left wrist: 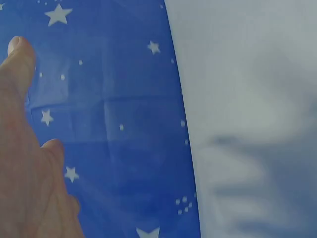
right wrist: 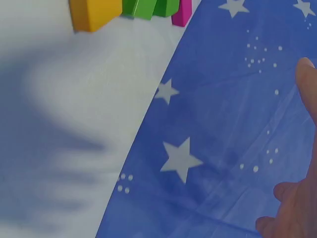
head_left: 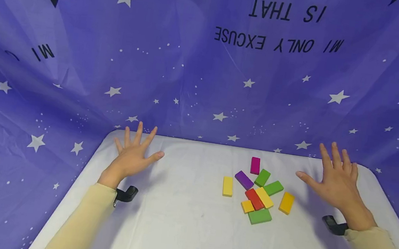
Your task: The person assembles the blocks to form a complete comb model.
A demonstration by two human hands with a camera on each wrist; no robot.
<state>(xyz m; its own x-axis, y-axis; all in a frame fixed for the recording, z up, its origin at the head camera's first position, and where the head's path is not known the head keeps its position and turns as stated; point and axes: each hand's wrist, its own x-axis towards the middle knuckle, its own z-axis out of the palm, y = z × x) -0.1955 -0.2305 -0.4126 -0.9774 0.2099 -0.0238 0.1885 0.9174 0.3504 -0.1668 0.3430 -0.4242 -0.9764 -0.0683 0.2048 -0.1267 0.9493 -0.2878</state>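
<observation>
My left hand [head_left: 130, 158] is held over the left side of the white table, fingers spread, with nothing in it. On the other side my right hand [head_left: 338, 184] is spread the same way, also holding nothing. Between them, nearer the right hand, lies a loose group of coloured blocks. A magenta block [head_left: 255, 165] is farthest back, with a purple block [head_left: 244, 180] and a green block [head_left: 262, 177] just before it. A red block [head_left: 254, 199] lies against a yellow block [head_left: 264, 197] in the middle. Closest to the right hand is an orange-yellow block [head_left: 287, 203].
A pale yellow block [head_left: 227, 186] lies apart on the group's left. Another green block [head_left: 260, 217] is at its front. The white tabletop [head_left: 180, 222] ends at a purple-blue curtain [head_left: 190, 77] with stars. Black wrist mounts [head_left: 126, 194] sit at both cuffs.
</observation>
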